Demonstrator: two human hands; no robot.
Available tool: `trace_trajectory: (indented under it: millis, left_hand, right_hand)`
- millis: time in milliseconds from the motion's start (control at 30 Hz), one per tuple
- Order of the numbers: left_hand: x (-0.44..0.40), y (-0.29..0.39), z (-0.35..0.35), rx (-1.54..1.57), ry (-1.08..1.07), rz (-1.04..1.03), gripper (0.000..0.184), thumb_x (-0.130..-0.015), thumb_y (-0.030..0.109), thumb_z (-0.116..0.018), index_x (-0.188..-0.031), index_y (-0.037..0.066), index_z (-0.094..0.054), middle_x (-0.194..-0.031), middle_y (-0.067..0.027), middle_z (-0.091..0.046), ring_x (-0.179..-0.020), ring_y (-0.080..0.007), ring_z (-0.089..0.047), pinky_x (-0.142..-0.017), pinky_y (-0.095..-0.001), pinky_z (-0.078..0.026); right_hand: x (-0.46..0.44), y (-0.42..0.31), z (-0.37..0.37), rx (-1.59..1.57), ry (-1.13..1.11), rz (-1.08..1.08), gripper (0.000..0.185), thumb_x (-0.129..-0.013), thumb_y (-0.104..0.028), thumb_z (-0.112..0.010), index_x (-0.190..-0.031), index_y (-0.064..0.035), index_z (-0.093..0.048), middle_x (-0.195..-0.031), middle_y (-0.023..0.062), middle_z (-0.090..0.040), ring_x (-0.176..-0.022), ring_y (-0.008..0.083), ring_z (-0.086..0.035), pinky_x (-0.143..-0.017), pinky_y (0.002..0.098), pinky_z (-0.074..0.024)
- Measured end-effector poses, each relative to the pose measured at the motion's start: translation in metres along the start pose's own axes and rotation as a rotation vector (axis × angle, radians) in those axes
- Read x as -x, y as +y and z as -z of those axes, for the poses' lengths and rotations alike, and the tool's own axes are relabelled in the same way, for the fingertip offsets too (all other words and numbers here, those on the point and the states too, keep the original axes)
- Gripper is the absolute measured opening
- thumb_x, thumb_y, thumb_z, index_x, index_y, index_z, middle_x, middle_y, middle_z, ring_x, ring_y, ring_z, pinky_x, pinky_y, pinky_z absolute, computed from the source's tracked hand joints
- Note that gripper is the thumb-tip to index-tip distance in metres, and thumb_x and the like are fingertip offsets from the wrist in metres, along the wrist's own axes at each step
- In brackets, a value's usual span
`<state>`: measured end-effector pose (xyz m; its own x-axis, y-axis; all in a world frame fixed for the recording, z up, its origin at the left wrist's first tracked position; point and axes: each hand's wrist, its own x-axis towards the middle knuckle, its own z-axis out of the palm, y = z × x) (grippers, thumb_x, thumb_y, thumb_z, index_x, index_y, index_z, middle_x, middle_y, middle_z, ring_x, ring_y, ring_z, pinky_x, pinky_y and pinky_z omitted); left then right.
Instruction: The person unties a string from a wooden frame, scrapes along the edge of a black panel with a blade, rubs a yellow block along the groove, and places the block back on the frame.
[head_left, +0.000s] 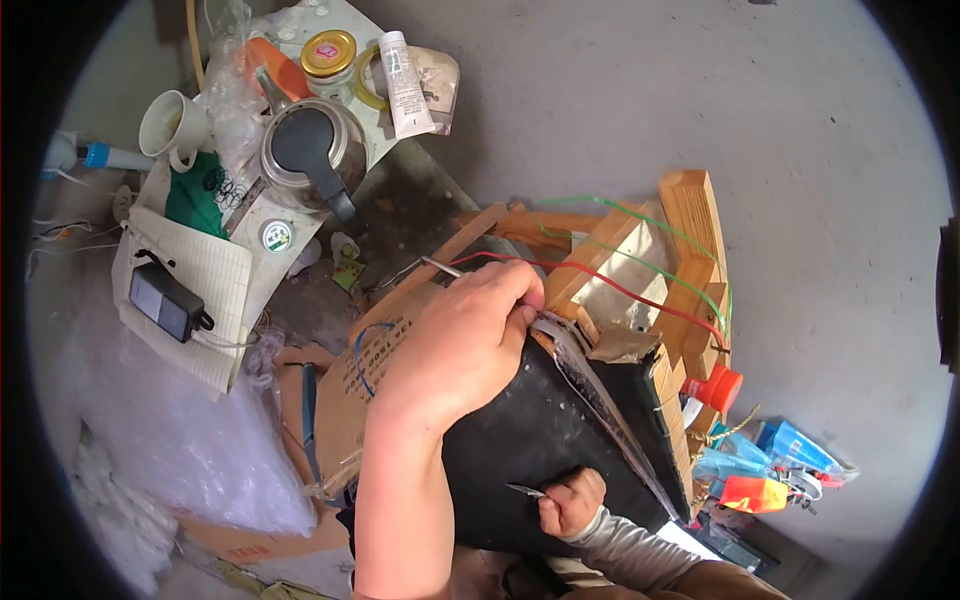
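Left hand (475, 325) pinches thumb and finger together at the upper corner of a black panel (510, 430) lying beside a wooden frame (690, 240); whether it also grips the slim metal rod (441, 267) cannot be told. Low over the panel, the right hand (572, 502) closes around a small pointed blade (524, 490). The panel looks stiff and smooth, perhaps slippery, best held by firm edges, clear of the fragile-looking loose strip (612, 412).
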<state>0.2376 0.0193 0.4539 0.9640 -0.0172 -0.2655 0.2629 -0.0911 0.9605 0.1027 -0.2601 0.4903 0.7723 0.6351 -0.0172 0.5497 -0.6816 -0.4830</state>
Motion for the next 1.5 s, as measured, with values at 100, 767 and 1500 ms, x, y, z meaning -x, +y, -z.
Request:
trace_trajectory:
  millis: [100,767,1500]
  left_hand:
    - [-0.001,-0.003,-0.002,-0.023,0.012,-0.044,0.008,-0.090,0.004,-0.059,-0.097,0.004,-0.056,-0.093,-0.0135,-0.061,-0.087,-0.0328,-0.058,-0.076,-0.0391,-0.046]
    - [-0.001,-0.008,-0.003,-0.014,0.029,-0.112,0.010,-0.086,-0.002,-0.057,-0.095,0.002,-0.054,-0.090,-0.0142,-0.059,-0.083,-0.0353,-0.057,-0.075,-0.0412,-0.045]
    - [0.000,-0.008,0.000,0.004,0.028,-0.135,0.009,-0.088,0.002,-0.060,-0.096,0.003,-0.055,-0.091,-0.0144,-0.060,-0.084,-0.0355,-0.058,-0.075,-0.0406,-0.046]
  right_hand:
    - [0.001,0.001,0.000,0.003,-0.009,0.002,0.017,-0.069,-0.017,-0.075,-0.082,-0.0118,-0.066,-0.069,0.0039,-0.054,-0.057,0.0237,-0.051,-0.052,0.0364,-0.0381]
    - [0.003,0.001,-0.001,0.009,0.000,0.005,0.016,-0.069,-0.019,-0.076,-0.079,-0.0120,-0.065,-0.069,0.0038,-0.052,-0.056,0.0236,-0.049,-0.052,0.0366,-0.0361]
    - [0.001,0.003,-0.001,-0.021,0.014,0.028,0.017,-0.069,-0.017,-0.076,-0.081,-0.0109,-0.066,-0.068,0.0034,-0.054,-0.055,0.0230,-0.050,-0.051,0.0360,-0.0366]
